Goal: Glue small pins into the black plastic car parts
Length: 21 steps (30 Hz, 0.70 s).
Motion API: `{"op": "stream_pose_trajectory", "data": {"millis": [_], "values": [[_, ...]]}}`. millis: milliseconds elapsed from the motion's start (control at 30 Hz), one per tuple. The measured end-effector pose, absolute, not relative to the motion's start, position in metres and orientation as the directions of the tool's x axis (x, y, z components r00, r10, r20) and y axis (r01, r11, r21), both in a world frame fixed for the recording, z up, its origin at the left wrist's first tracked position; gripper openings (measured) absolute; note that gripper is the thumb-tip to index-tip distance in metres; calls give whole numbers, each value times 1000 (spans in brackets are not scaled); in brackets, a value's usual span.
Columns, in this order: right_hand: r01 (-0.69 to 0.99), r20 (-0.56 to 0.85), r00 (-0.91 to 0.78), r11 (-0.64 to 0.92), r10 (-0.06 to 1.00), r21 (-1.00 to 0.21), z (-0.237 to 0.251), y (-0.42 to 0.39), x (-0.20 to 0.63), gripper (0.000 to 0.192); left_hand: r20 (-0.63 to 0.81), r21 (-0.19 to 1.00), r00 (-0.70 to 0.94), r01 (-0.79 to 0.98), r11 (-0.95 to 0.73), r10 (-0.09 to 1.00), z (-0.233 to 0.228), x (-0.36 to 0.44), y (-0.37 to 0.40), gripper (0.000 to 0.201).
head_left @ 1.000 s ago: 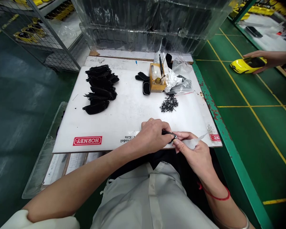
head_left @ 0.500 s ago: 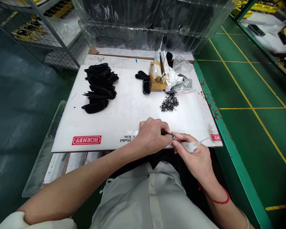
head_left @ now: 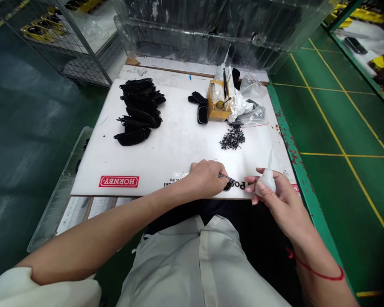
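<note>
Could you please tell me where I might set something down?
The widest bare patch lies between the stacked black parts and the tiny black pieces, beyond the left hand; a smaller one lies between those pieces and the green rail. It is crowded around the yellowish box.

Two hands (head_left: 208,179) (one yellow box (head_left: 218,115))

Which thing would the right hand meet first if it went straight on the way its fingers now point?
Probably the small black part held in the left hand, since the right hand points its fingertips that way; depth is hard to judge here.
</note>
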State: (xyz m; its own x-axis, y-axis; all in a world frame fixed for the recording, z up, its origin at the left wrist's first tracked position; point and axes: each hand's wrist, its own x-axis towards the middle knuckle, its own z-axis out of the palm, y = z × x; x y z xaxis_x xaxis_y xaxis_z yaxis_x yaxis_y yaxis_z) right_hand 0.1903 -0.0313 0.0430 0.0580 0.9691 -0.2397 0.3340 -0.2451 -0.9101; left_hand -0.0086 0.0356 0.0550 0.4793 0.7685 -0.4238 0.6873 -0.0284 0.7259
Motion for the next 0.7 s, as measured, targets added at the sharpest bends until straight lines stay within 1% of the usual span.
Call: {"op": "stream_pose_trajectory", "data": {"millis": [100,233,300,367,433,500,600,700], "values": [[438,-184,46,-186,982,-880,52,-37,199,41,-433,708,482,705,-43,762,54,-8,37,18],[571,-44,164,-132,985,-810,63,-45,202,38,-422,704,502,706,-75,755,54,-8,38,19],[634,51,234,-113,971,-765,66,-48,201,36,-431,706,509,704,-73,745,56,-8,38,20],[719,191,261,-58,946,-693,69,-49,199,34,-445,708,512,704,-62,735,57,-9,38,21],[788,311,242,2,919,-616,71,-50,194,28,-452,710,518,702,-59,726,57,-9,39,21],[827,393,196,63,898,-558,73,-50,188,22,-450,709,521,703,-65,725,57,-9,39,21],[866,447,138,112,884,-488,73,-50,180,17,-448,705,523,705,-74,725,55,-10,39,21],[894,456,78,140,887,-425,72,-49,179,15,-449,701,518,710,-73,728,55,-9,39,21]]}}
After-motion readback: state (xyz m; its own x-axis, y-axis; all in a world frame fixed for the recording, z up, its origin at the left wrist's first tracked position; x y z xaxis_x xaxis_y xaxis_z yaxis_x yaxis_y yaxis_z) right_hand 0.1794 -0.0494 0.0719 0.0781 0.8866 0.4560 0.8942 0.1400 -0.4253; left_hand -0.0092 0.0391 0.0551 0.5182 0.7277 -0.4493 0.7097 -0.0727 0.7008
